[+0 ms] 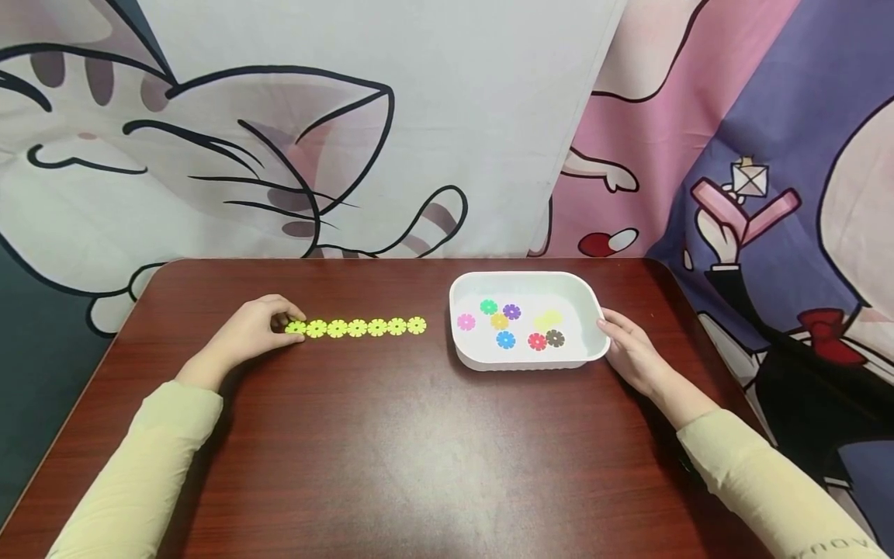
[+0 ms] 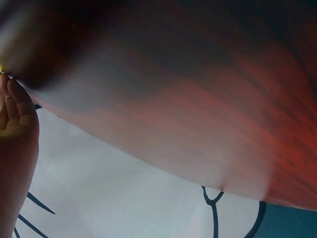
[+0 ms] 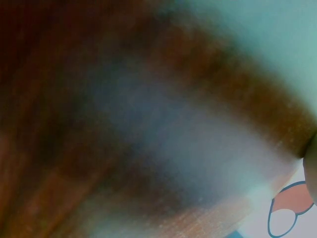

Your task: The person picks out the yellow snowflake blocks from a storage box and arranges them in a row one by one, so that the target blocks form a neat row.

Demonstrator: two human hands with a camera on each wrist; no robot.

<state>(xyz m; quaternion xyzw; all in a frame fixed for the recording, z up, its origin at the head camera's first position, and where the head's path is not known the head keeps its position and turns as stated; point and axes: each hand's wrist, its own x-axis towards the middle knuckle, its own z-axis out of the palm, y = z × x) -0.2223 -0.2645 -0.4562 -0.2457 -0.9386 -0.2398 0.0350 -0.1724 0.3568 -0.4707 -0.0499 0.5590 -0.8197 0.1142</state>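
Pinching ylw disc (image 1: 296, 328) w/ L hand (image 1: 260, 331), R hand (image 1: 634, 355) gripping tub (image 1: 520, 363).

Pale yellow sleeves (image 1: 133, 473), dark lettering (image 1: 841, 545) on one

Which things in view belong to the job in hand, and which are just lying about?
Part of the job, it seems:
row of yellow flower-shaped pieces, left end pinched in the left grip
white tray, held by the right grip
loose coloured pieces inside it

Apparently just surroundings:
brown table, bearing everything
printed cartoon backdrop behind
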